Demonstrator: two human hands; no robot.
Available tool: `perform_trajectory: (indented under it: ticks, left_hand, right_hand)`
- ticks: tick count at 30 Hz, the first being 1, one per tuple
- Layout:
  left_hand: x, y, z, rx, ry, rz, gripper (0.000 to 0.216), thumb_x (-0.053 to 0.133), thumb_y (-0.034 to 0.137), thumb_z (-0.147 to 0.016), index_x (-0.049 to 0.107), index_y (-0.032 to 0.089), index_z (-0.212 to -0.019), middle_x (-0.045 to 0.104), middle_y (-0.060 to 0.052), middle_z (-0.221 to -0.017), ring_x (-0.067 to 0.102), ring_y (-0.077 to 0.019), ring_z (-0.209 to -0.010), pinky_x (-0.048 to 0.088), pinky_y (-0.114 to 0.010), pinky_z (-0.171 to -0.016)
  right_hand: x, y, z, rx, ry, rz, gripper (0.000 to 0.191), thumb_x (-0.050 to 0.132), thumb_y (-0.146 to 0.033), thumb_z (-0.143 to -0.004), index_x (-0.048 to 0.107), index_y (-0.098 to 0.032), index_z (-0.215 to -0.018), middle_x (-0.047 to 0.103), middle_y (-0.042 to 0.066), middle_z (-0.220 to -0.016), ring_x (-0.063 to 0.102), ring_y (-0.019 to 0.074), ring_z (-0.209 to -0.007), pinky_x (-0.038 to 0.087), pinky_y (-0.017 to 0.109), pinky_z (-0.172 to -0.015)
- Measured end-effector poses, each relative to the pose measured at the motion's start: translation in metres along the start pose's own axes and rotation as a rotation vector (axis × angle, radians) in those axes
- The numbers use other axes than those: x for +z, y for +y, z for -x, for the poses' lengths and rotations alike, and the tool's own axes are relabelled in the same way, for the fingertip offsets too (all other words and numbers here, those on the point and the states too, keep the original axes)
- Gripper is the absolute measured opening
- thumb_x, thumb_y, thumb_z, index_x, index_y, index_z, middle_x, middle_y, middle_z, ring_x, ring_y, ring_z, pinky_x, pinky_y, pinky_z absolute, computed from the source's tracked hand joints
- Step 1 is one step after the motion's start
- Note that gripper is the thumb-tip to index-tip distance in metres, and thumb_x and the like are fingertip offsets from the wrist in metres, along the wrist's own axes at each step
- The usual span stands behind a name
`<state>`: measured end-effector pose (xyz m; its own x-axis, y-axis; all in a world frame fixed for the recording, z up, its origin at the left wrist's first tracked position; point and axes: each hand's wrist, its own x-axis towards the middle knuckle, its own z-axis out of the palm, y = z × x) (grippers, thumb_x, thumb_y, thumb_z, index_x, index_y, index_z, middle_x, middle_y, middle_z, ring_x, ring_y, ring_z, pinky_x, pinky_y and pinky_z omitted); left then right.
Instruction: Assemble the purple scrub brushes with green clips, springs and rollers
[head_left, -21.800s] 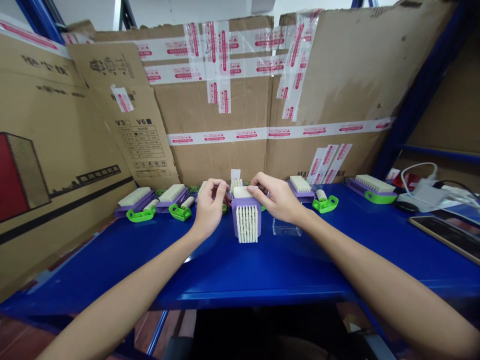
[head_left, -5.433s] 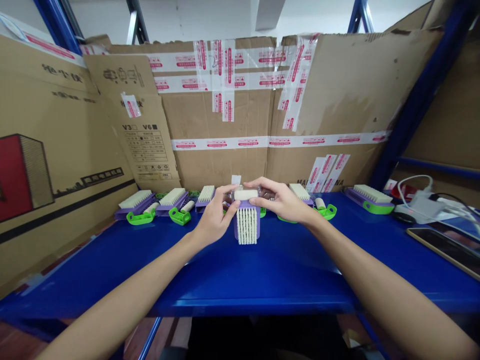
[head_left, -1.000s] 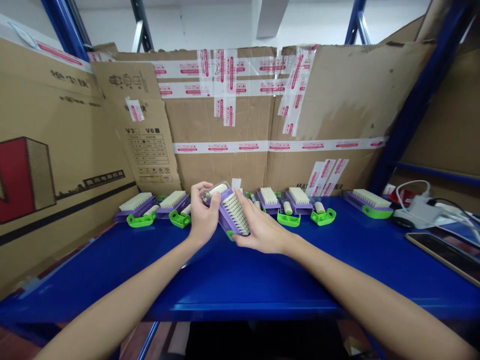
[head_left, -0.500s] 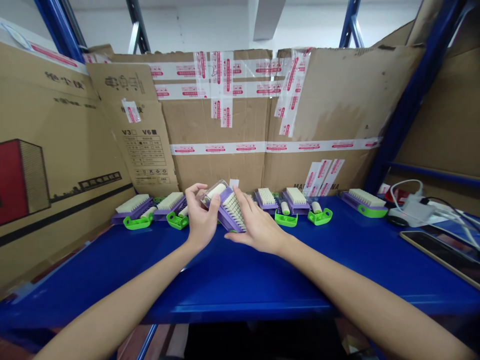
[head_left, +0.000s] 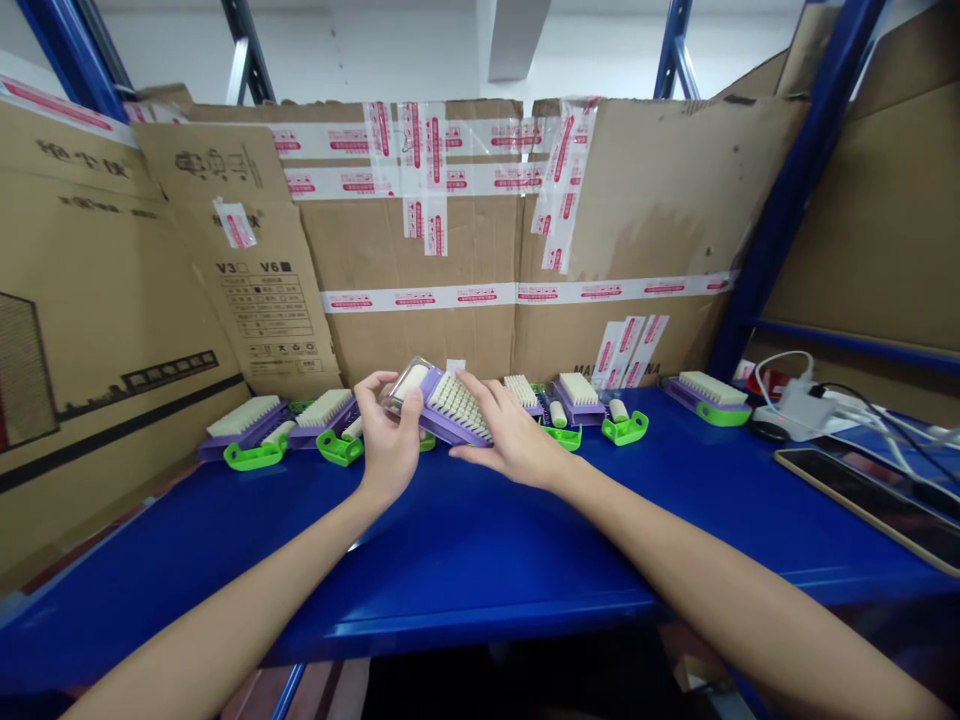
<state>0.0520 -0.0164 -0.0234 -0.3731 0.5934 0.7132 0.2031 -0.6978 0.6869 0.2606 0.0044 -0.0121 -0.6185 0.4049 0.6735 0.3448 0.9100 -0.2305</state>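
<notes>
Both hands are on the same purple brush (head_left: 459, 407): left hand (head_left: 390, 440) pinching the clear-covered end, right hand (head_left: 517, 435) wrapped around the bristle end. It's held at a slant over the blue table (head_left: 465, 560). Phone (head_left: 862, 500) lies flat to the right. Behind the hands there's a row of similar brushes (head_left: 321, 412) with green end pieces (head_left: 255, 455): 2 sit on the left, 1 far right beside the white charger (head_left: 799, 412). Hands block the middle, so I can't really count those. Taped cardboard (head_left: 427, 335) stands right behind it all.
</notes>
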Motion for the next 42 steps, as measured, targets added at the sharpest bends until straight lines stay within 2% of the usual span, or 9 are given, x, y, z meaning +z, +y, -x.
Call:
perform_trajectory:
  ticks: [5, 10, 16, 23, 29, 34, 42]
  left_hand:
    - [0.001, 0.001, -0.003, -0.030, -0.013, 0.001, 0.039, 0.073, 0.052, -0.099, 0.049, 0.026, -0.118, 0.058, 0.003, -0.088, 0.055, -0.0083, -0.054, 0.048, -0.019, -0.044]
    - [0.001, 0.000, -0.005, -0.052, -0.036, 0.015, 0.041, 0.076, 0.050, -0.097, 0.049, 0.026, -0.117, 0.061, -0.001, -0.096, 0.063, -0.0116, -0.065, 0.057, -0.021, -0.049]
    - [0.001, 0.001, -0.004, -0.033, -0.038, 0.016, 0.041, 0.076, 0.050, -0.097, 0.049, 0.026, -0.117, 0.061, -0.001, -0.099, 0.064, -0.0121, -0.068, 0.058, -0.021, -0.051]
    - [0.001, 0.001, -0.003, -0.015, -0.080, 0.009, 0.039, 0.073, 0.050, -0.100, 0.048, 0.026, -0.118, 0.061, -0.001, -0.098, 0.065, -0.0119, -0.069, 0.060, -0.021, -0.054]
    - [0.001, 0.006, -0.003, 0.045, -0.108, 0.018, 0.041, 0.074, 0.051, -0.100, 0.047, 0.025, -0.118, 0.062, 0.000, -0.100, 0.063, -0.0094, -0.065, 0.054, -0.017, -0.048]
    - [0.001, 0.004, -0.004, 0.020, -0.148, 0.048, 0.041, 0.072, 0.051, -0.101, 0.045, 0.027, -0.119, 0.063, 0.001, -0.100, 0.062, -0.0081, -0.057, 0.056, -0.019, -0.046]
    - [-0.001, -0.001, -0.005, -0.005, -0.238, 0.030, 0.037, 0.069, 0.048, -0.104, 0.046, 0.027, -0.124, 0.065, 0.004, -0.092, 0.066, -0.0093, -0.052, 0.060, -0.024, -0.050]
  right_hand:
    - [0.001, -0.003, 0.001, -0.014, -0.019, 0.101, 0.079, 0.052, -0.049, -0.112, 0.009, -0.039, -0.177, 0.044, 0.019, -0.160, 0.048, 0.0395, -0.146, 0.047, 0.067, -0.120]
    - [0.001, -0.002, 0.001, -0.006, -0.021, 0.125, 0.074, 0.048, -0.047, -0.113, 0.013, -0.037, -0.178, 0.043, 0.018, -0.161, 0.049, 0.0390, -0.144, 0.048, 0.065, -0.120]
    - [-0.001, -0.004, 0.001, 0.001, -0.016, 0.141, 0.073, 0.045, -0.044, -0.114, 0.009, -0.041, -0.178, 0.043, 0.016, -0.161, 0.050, 0.0393, -0.142, 0.048, 0.065, -0.118]
    - [-0.001, -0.005, 0.002, 0.008, -0.005, 0.196, 0.071, 0.045, -0.043, -0.114, 0.016, -0.038, -0.178, 0.045, 0.017, -0.159, 0.051, 0.0394, -0.138, 0.051, 0.063, -0.114]
    - [-0.004, -0.003, 0.000, -0.067, 0.033, 0.271, 0.074, 0.046, -0.040, -0.114, 0.008, -0.037, -0.178, 0.047, 0.018, -0.158, 0.051, 0.0386, -0.136, 0.052, 0.063, -0.112]
    - [-0.010, 0.006, -0.002, -0.129, 0.033, 0.314, 0.079, 0.049, -0.041, -0.113, 0.004, -0.038, -0.178, 0.048, 0.018, -0.157, 0.053, 0.0378, -0.134, 0.053, 0.063, -0.110]
    - [-0.027, 0.018, -0.003, -0.177, 0.017, 0.360, 0.078, 0.056, -0.041, -0.110, 0.017, -0.038, -0.177, 0.054, 0.016, -0.151, 0.057, 0.0363, -0.128, 0.056, 0.060, -0.105]
